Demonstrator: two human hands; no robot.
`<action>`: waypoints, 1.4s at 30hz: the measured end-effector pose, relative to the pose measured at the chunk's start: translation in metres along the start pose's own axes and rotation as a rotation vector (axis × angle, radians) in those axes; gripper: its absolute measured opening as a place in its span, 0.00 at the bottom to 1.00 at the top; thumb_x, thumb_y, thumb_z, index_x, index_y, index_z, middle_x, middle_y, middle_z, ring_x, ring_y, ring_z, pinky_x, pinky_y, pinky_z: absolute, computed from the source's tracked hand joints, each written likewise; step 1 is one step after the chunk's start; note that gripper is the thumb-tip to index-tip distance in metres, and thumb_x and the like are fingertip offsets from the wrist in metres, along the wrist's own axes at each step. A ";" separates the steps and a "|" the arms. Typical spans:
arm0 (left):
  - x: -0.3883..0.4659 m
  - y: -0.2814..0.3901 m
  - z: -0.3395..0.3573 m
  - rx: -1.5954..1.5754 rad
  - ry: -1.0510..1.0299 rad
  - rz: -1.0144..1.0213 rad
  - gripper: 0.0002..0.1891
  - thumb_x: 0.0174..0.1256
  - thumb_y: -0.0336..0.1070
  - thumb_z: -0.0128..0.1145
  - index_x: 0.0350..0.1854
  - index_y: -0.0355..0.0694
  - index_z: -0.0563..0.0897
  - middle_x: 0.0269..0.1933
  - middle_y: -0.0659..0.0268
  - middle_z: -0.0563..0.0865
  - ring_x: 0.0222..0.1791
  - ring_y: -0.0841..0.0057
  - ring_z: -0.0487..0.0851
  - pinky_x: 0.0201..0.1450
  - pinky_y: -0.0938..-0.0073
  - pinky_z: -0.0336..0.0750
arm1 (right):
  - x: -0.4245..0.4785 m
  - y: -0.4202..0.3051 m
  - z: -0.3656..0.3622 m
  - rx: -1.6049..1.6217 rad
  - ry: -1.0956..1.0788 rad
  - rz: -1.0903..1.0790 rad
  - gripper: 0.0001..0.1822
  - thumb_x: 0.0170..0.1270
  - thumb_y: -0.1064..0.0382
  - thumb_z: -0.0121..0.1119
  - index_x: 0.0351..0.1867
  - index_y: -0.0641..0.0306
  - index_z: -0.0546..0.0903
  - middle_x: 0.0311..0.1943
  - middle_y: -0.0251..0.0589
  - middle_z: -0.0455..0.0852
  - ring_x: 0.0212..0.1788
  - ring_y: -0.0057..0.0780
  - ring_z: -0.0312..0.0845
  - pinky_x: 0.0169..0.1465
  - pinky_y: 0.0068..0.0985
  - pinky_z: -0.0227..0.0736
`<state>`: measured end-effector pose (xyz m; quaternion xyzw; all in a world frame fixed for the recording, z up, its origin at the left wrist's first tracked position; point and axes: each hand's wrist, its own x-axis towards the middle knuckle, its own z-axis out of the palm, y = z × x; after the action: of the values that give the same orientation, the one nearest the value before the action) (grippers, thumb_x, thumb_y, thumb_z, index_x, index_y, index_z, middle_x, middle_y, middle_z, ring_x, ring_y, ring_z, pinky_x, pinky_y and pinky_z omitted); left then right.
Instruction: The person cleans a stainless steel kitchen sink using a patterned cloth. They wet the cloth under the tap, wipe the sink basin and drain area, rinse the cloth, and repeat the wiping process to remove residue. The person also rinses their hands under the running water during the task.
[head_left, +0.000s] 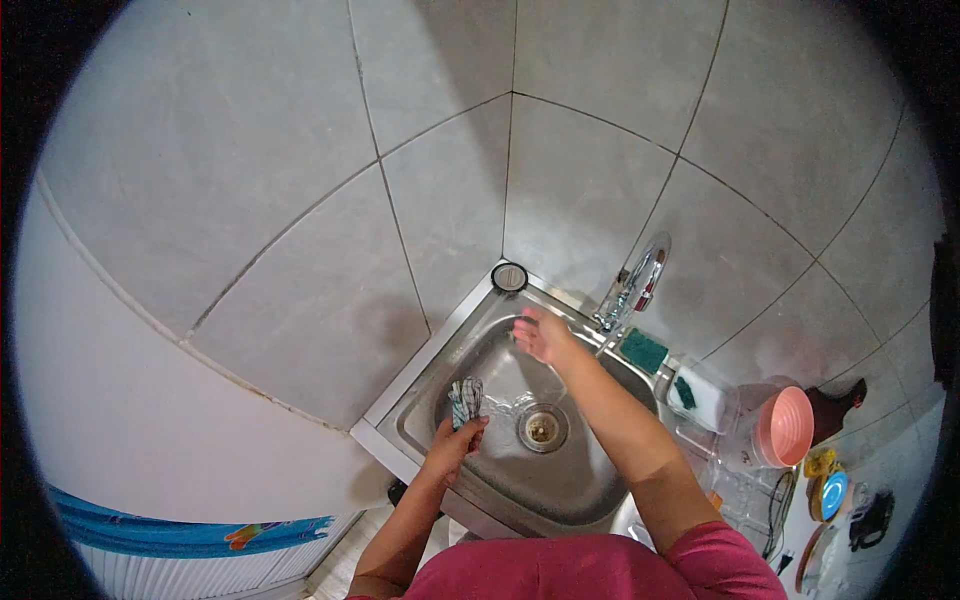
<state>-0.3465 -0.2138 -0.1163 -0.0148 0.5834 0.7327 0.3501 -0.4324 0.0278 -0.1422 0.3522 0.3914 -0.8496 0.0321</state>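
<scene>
My left hand (457, 444) grips a bunched striped cloth (467, 399) above the left side of a stainless steel sink (570, 487). The cloth's free end points away from me, towards the corner. My right hand (541, 336) is over the far part of the basin, slightly blurred, with its fingers apart and nothing seen in it. A round drain (542, 428) lies between the two forearms. Water ripples on the basin floor beside it. The chrome faucet (622, 300) rises behind the right forearm, and a thin stream shows below it.
A round drain stopper (510, 277) sits on the sink's back corner, against tiled walls. Right of the faucet lies a green scouring pad (643, 350), near a white container (697, 397). Farther right are a pink plastic tub (787, 426), a blue lid (834, 495) and a dark cable (780, 502).
</scene>
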 end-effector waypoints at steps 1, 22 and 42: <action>0.001 -0.001 0.000 -0.007 -0.005 0.002 0.10 0.51 0.39 0.57 0.23 0.42 0.70 0.18 0.71 0.70 0.17 0.83 0.66 0.21 0.82 0.61 | -0.007 0.003 -0.008 0.016 0.012 0.005 0.17 0.59 0.53 0.41 0.48 0.53 0.68 0.45 0.39 0.71 0.45 0.31 0.67 0.50 0.33 0.59; 0.007 -0.009 0.014 0.050 -0.090 -0.008 0.08 0.51 0.39 0.56 0.23 0.42 0.72 0.18 0.74 0.71 0.17 0.85 0.66 0.20 0.82 0.61 | -0.073 0.041 -0.082 0.083 -0.100 -0.019 0.10 0.61 0.57 0.44 0.26 0.57 0.71 0.18 0.27 0.70 0.20 0.19 0.65 0.25 0.19 0.64; 0.001 -0.005 0.022 0.082 -0.047 -0.048 0.09 0.50 0.40 0.57 0.21 0.44 0.71 0.18 0.74 0.70 0.18 0.85 0.66 0.21 0.81 0.61 | -0.101 -0.024 -0.090 -0.305 0.231 -0.474 0.19 0.56 0.45 0.48 0.41 0.54 0.68 0.37 0.32 0.71 0.32 0.21 0.68 0.33 0.22 0.63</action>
<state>-0.3360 -0.1933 -0.1142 0.0028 0.6042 0.6997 0.3813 -0.3130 0.0837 -0.1036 0.3364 0.5869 -0.7191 -0.1591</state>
